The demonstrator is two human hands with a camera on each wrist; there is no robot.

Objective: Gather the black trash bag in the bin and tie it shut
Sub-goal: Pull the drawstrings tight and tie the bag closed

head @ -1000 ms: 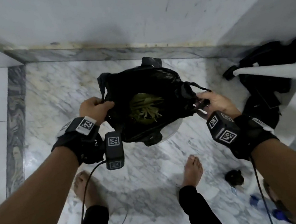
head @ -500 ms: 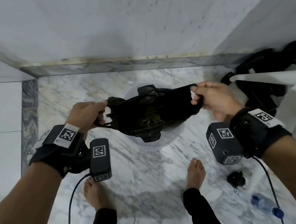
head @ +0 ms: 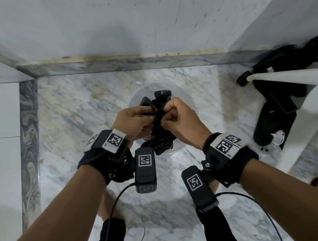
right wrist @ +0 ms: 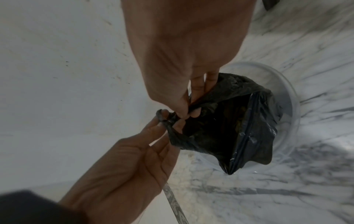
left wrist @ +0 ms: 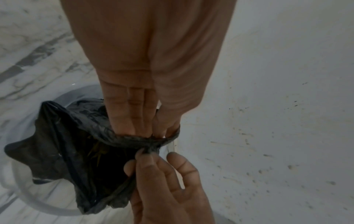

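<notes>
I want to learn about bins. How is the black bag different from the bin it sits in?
The bag is black and hides most of what is inside; the bin is see-through. The bag is soft and crumpled; the bin keeps a smooth round rim. The left hand and right hand pinch the bag, while nobody touches the bin. Both are open at the top.

No words, brand names or numbers could be read anywhere. The only signs were black-and-white square coded markers: on the white label of the black left wrist strap (head: 113, 141), on the black camera block below it (head: 145, 168), on the black right wrist strap (head: 228, 145) and on its camera block (head: 198, 186).
</notes>
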